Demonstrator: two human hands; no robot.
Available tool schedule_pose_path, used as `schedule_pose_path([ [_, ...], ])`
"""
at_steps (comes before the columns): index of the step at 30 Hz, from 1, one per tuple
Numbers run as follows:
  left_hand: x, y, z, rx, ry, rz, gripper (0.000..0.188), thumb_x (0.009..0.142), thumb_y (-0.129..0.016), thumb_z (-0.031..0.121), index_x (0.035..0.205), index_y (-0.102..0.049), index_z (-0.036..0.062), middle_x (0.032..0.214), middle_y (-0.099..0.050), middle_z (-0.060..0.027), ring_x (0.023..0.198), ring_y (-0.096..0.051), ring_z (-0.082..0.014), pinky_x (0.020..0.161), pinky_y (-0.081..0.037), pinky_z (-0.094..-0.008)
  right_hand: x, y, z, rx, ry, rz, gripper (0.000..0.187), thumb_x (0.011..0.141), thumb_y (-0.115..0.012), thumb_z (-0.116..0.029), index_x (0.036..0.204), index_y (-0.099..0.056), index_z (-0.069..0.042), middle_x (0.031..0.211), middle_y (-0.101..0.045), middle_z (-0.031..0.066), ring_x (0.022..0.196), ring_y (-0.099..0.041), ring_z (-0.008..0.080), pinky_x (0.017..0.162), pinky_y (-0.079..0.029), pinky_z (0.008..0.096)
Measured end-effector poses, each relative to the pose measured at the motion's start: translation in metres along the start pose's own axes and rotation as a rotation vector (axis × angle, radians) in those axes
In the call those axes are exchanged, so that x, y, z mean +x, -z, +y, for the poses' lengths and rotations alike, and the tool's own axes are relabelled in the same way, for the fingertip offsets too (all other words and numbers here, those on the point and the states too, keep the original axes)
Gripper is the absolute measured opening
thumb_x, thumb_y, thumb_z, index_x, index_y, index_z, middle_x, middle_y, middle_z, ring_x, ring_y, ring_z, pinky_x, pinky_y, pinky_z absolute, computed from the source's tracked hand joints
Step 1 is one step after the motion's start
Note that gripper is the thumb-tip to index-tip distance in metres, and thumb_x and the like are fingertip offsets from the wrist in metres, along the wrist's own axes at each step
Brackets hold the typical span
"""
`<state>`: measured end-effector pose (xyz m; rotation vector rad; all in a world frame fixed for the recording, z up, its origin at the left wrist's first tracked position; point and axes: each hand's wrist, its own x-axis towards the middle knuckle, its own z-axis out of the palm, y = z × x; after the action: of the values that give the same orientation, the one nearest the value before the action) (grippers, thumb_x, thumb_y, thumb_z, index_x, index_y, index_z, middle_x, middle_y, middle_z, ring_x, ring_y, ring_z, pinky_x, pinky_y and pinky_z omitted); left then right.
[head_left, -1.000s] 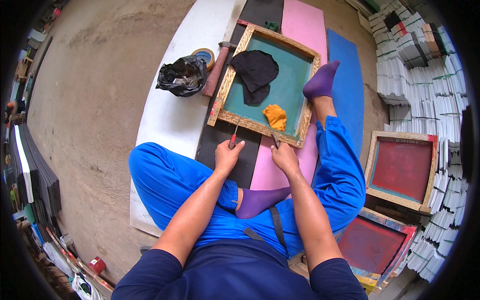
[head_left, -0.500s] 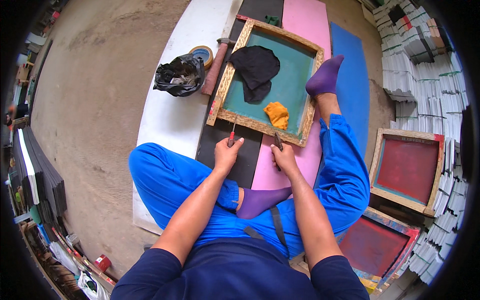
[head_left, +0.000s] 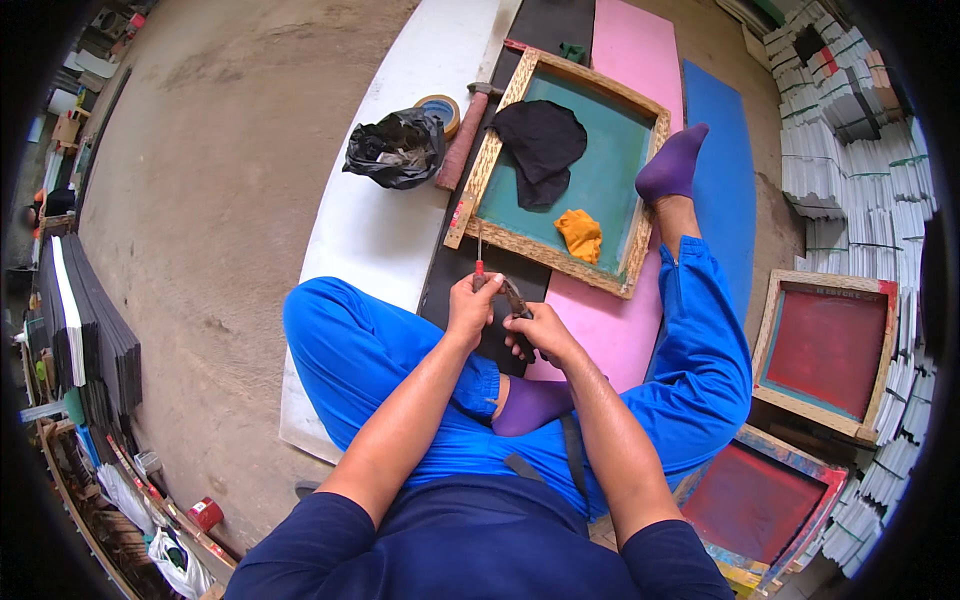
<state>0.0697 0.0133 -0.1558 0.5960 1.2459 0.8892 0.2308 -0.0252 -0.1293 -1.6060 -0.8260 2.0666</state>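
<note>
Left hand (head_left: 470, 312): closed around a red-handled screwdriver (head_left: 479, 268), shaft pointing away toward the frame's near rail; contact there I cannot tell.
Right hand (head_left: 541, 334): wrapped around dark pliers (head_left: 516, 301), their head right by the left thumb; whether they touch is unclear.
Frame (head_left: 545, 257): wooden, green-meshed, beyond both hands, across the black board (head_left: 440, 290) and pink board (head_left: 592, 318).
Cloths: black cloth (head_left: 542, 145) and orange cloth (head_left: 580, 236), apart on the mesh, orange nearer.
Hammer (head_left: 460, 152): just beside the frame's left rail.
Black bag (head_left: 400, 174): on the white board (head_left: 335, 230), partly covering a tape roll (head_left: 455, 116).
</note>
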Motion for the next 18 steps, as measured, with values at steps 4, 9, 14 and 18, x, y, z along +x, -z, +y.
schedule_pose_path([
  [4,0.002,0.002,0.001,-0.021,-0.026,0.079,0.014,0.093,-0.070,0.018,0.095,-0.067,0.0035,0.077,-0.065,-0.0027,0.042,-0.044,-0.0057,0.039,-0.032,-0.0228,-0.002,-0.007,-0.004,0.129,-0.065,-0.057,0.027,0.098,-0.062,-0.021,0.115,-0.059,-0.001,0.095,-0.070,0.0130,0.077,-0.070,0.0189,0.060,-0.055,0.0330],
  [9,0.009,0.011,0.001,0.437,-0.087,0.289,0.030,0.088,-0.075,0.030,0.079,-0.069,0.0022,0.064,-0.063,-0.0037,0.054,-0.056,-0.0141,0.054,-0.044,-0.0329,-0.005,0.002,-0.002,0.044,-0.102,0.097,0.031,0.100,-0.060,-0.024,0.121,-0.056,-0.002,0.098,-0.068,0.0118,0.082,-0.069,0.0203,0.065,-0.057,0.0377],
  [14,0.009,0.007,-0.006,0.451,-0.071,0.363,0.038,0.085,-0.077,0.037,0.073,-0.066,0.0023,0.061,-0.061,-0.0043,0.059,-0.056,-0.0155,0.059,-0.044,-0.0369,-0.009,0.037,0.009,0.021,-0.079,0.312,0.020,0.099,-0.058,-0.022,0.105,-0.054,-0.003,0.083,-0.062,0.0079,0.069,-0.065,0.0194,0.059,-0.057,0.0387],
  [18,0.010,0.001,-0.014,0.457,-0.102,0.311,0.041,0.085,-0.077,0.037,0.069,-0.063,0.0020,0.058,-0.057,-0.0045,0.056,-0.052,-0.0160,0.057,-0.042,-0.0376,-0.012,0.050,0.004,-0.020,-0.122,0.378,0.021,0.098,-0.058,-0.020,0.097,-0.054,0.000,0.078,-0.061,0.0088,0.065,-0.065,0.0209,0.056,-0.055,0.0386],
])
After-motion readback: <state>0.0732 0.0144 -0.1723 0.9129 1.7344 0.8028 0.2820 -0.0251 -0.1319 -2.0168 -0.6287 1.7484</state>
